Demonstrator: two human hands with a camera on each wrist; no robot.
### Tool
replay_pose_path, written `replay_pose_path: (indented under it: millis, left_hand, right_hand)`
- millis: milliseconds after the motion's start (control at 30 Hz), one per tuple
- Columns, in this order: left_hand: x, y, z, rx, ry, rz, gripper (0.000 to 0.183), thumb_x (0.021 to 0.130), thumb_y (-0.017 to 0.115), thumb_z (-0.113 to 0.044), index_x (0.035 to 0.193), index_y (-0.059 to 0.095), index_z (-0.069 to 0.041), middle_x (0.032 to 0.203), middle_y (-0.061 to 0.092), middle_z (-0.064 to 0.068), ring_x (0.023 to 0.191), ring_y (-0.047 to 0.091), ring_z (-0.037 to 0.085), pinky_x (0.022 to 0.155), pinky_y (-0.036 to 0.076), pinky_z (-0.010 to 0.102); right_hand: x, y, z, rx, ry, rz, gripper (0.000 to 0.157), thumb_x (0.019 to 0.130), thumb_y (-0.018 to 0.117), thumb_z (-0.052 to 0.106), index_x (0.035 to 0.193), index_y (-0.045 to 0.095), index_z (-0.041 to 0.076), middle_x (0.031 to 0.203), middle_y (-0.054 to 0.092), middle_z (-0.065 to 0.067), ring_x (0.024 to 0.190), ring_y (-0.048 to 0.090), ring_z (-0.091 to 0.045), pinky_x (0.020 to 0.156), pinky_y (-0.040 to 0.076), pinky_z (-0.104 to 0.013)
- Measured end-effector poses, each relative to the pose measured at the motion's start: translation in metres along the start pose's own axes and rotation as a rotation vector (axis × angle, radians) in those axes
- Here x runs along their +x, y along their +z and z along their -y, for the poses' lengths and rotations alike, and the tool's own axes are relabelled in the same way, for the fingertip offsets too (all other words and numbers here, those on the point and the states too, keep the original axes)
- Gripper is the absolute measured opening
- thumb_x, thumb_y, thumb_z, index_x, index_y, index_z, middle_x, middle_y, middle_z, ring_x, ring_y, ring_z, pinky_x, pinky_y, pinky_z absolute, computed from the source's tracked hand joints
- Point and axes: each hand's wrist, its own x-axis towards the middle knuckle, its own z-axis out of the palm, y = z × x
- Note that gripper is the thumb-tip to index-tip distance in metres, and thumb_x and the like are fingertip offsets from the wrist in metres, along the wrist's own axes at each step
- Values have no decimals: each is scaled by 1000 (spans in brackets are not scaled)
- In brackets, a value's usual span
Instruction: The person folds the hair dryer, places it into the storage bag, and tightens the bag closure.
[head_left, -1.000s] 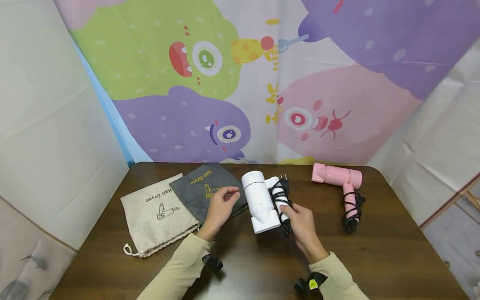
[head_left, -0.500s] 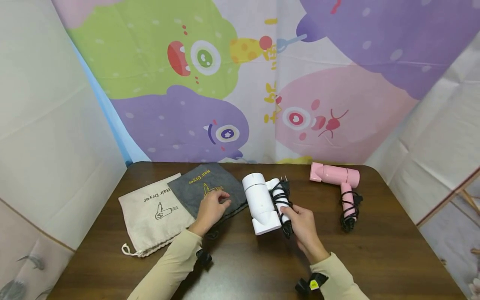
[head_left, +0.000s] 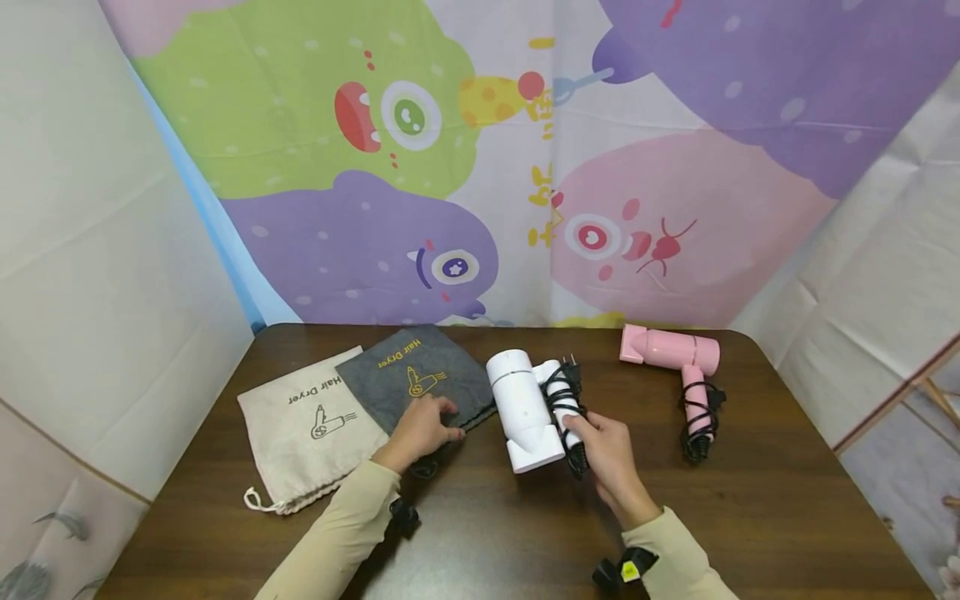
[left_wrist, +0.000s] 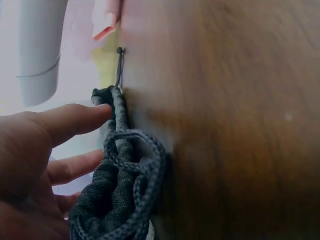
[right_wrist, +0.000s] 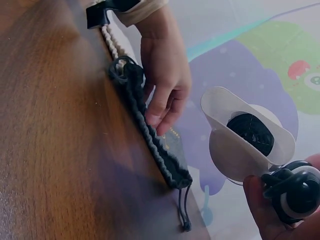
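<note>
Furthest left, beyond the left hand's wrist, a flat cream cloth drawstring bag [head_left: 300, 433] lies with its printed side up, a white cord loop at its near left corner. A dark grey cloth drawstring bag [head_left: 390, 392] with yellow "Hair Dryer" lettering overlaps its right edge and reaches out past the left hand's fingers. The left hand [head_left: 422, 429] is at this grey bag's gathered mouth, thumb and fingers loosely parted; whether the fingertips press the cloth I cannot tell. A dark braided drawstring loop [left_wrist: 155, 155] hangs just beside those fingers.

To the right of that hand, a glossy white plastic hair dryer [head_left: 521, 408] is held above the table, its flat nozzle [head_left: 535, 450] towards the person. The right hand [head_left: 609, 454] grips the lower end of its handle, thumb on top, beside the coils of a black power cord [head_left: 561, 396].

Right of this grip, well apart, a pink plastic hair dryer [head_left: 671, 350] lies with a second black cord [head_left: 697, 417] wound around its handle. Under both hands spreads a dark brown wooden table [head_left: 487, 533].
</note>
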Motion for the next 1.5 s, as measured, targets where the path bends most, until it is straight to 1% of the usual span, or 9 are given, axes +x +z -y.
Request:
replay_pose_path:
  millis: [100, 267, 567, 767, 900, 1033, 1233, 1300, 1500]
  left_hand:
    - [-1, -1, 0, 23, 5, 36, 39, 71, 84, -24, 103, 72, -7, 105, 68, 15, 101, 58, 36, 93, 45, 47]
    - [0, -2, 1, 57, 28, 54, 37, 68, 86, -20, 100, 72, -7, 103, 67, 14, 102, 59, 35, 93, 45, 47]
    - [2, -3, 4, 90, 65, 51, 32, 68, 86, -19, 95, 74, -9, 95, 66, 11, 98, 61, 33, 88, 47, 46]
    - [4, -4, 8, 80, 63, 57, 25, 72, 83, -20, 94, 75, -10, 97, 70, 10, 98, 64, 32, 88, 49, 46]
    - [3, -8, 8, 70, 56, 64, 19, 77, 78, -15, 95, 75, -9, 100, 73, 9, 100, 66, 33, 91, 50, 46]
    - [3, -10, 7, 92, 59, 40, 13, 81, 73, -12, 93, 76, -8, 98, 75, 9, 97, 67, 33, 89, 51, 46]
    - [2, -10, 10, 103, 35, -23, 10, 83, 73, -18, 89, 77, -11, 91, 76, 6, 89, 69, 32, 82, 53, 46]
    - [3, -11, 10, 84, 27, -53, 10, 83, 73, -19, 88, 77, -12, 89, 76, 4, 87, 70, 31, 80, 53, 45]
    - [6, -18, 4, -47, -22, -153, 10, 84, 74, -21, 87, 76, -12, 87, 75, 4, 80, 70, 26, 76, 53, 44]
  right_hand:
    - [0, -1, 0, 5, 0, 3, 31, 86, 67, 10, 106, 67, -13, 76, 64, -1, 65, 55, -8, 58, 48, -22]
    - [-1, -2, 0, 25, 0, 7, 31, 86, 66, 9, 108, 67, -13, 77, 65, -2, 64, 55, -8, 58, 49, -22]
    - [-1, -4, -2, 14, 2, 8, 32, 86, 66, 9, 109, 67, -14, 74, 65, -1, 64, 55, -8, 58, 48, -22]
    - [-1, -5, -3, 15, 3, 5, 32, 86, 66, 10, 108, 67, -13, 74, 66, -1, 64, 55, -8, 58, 48, -22]
    - [-1, -5, -4, 15, 5, 8, 32, 86, 66, 10, 108, 67, -13, 74, 65, -1, 64, 55, -9, 58, 49, -23]
    - [0, -4, -4, 15, 19, 9, 32, 86, 65, 11, 108, 67, -12, 76, 65, -2, 64, 56, -10, 58, 49, -23]
    - [-2, -2, -4, 15, 29, 25, 33, 87, 65, 11, 108, 66, -14, 76, 64, -1, 65, 55, -11, 57, 49, -23]
    - [-2, -2, -4, 13, 25, 32, 33, 87, 65, 11, 107, 66, -14, 74, 63, -1, 65, 55, -11, 56, 48, -24]
    - [-3, 0, -4, -5, 16, 42, 30, 87, 66, 11, 104, 67, -13, 71, 62, 1, 63, 54, -10, 55, 48, -24]
